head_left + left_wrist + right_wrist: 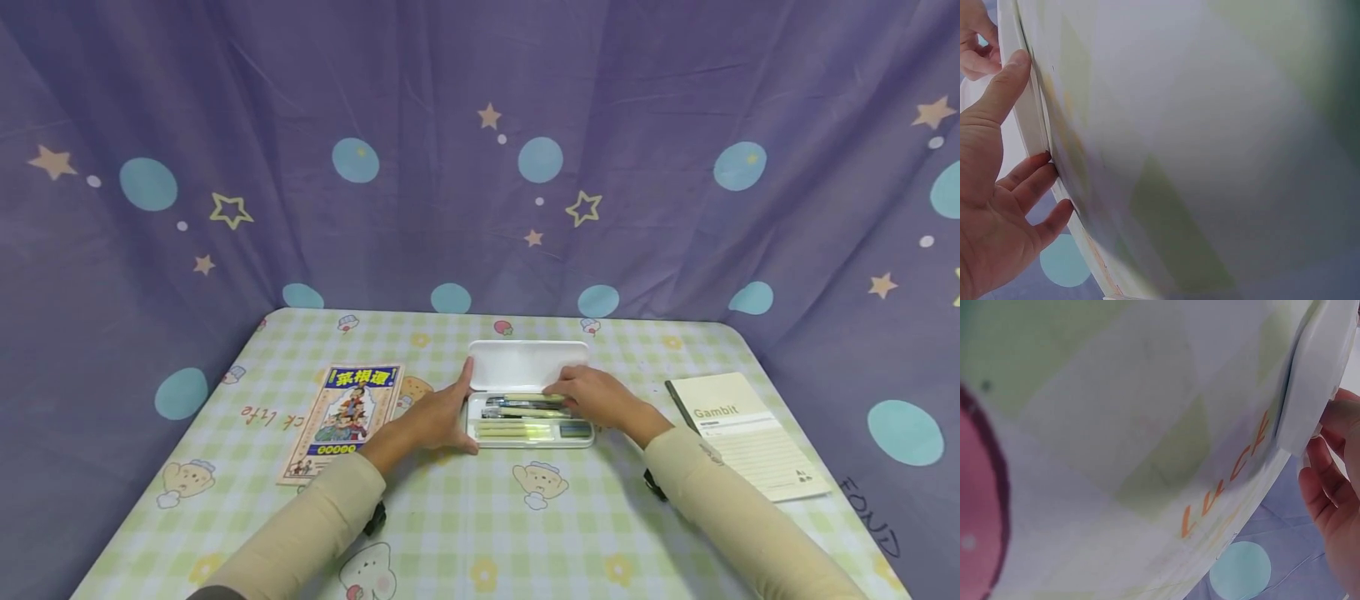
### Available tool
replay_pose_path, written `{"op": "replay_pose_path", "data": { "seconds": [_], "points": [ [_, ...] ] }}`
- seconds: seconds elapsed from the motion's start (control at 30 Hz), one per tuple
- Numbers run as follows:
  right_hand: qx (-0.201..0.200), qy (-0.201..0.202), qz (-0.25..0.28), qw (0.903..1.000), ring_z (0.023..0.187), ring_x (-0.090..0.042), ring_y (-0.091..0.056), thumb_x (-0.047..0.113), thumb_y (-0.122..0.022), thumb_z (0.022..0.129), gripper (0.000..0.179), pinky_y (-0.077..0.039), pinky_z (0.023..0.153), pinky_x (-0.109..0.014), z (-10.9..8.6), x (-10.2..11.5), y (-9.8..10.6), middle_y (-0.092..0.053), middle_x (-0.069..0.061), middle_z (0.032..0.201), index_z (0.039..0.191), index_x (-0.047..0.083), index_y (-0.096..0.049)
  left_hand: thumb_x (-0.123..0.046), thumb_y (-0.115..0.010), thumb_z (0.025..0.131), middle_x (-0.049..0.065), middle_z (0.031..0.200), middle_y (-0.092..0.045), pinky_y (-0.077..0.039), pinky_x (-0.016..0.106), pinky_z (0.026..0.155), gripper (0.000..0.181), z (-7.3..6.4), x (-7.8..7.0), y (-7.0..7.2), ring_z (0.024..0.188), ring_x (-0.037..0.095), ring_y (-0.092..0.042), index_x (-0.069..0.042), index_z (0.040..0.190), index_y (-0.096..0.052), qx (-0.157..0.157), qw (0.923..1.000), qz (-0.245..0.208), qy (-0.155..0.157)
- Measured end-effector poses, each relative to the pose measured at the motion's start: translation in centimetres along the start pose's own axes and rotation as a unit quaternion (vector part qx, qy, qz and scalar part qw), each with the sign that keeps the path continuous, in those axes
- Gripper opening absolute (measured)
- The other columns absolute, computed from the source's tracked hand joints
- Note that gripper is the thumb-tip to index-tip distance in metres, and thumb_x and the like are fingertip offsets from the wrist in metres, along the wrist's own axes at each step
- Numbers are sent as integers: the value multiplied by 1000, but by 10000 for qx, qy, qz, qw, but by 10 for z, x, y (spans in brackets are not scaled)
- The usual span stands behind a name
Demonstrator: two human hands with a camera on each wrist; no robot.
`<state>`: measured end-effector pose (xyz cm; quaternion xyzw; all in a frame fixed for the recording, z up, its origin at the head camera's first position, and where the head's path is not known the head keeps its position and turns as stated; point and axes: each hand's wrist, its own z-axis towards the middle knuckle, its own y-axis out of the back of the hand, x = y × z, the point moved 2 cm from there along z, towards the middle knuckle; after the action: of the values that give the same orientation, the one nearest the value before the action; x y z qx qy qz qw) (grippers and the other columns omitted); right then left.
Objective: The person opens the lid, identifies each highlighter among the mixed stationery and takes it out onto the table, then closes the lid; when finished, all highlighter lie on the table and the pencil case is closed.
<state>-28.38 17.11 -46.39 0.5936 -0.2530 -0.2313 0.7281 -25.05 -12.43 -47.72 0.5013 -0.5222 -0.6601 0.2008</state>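
A white pencil case (pixel 532 445) lies on the table with its lid (pixel 510 367) raised at the back. Several pens (pixel 517 412) fill its far part, and pale yellow sticks (pixel 502 431) lie along the near part. My left hand (pixel 438 414) holds the case's left end, thumb at the near corner and index finger by the lid. Over the right part of the case, my right hand (pixel 600 397) has its fingers bent down inside, pinching what looks like a pale pen by its end. In the right wrist view, the case wall (pixel 1316 375) partly hides those fingertips.
An illustrated booklet (pixel 348 417) with a blue title band lies to the left. On the right is a cream notebook (pixel 742 433) with a dark spine, close to my right forearm. A checkered cloth (pixel 465 525) covers the table, and a purple curtain (pixel 480 233) hangs behind.
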Motion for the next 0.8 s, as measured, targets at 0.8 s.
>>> {"op": "replay_pose_path", "data": {
  "seconds": [0.8],
  "points": [
    [-381,221,-267,9987,75,-8,-54,5,-77,84,33,-49,65,-24,-6,-6,0,-66,3,92,113,20,-79,-49,-95,63,7,146,-60,-50,44,106,154,0,2,-1,117,29,-67,-11,162,16,-16,10000,1,-27]
  ]
}}
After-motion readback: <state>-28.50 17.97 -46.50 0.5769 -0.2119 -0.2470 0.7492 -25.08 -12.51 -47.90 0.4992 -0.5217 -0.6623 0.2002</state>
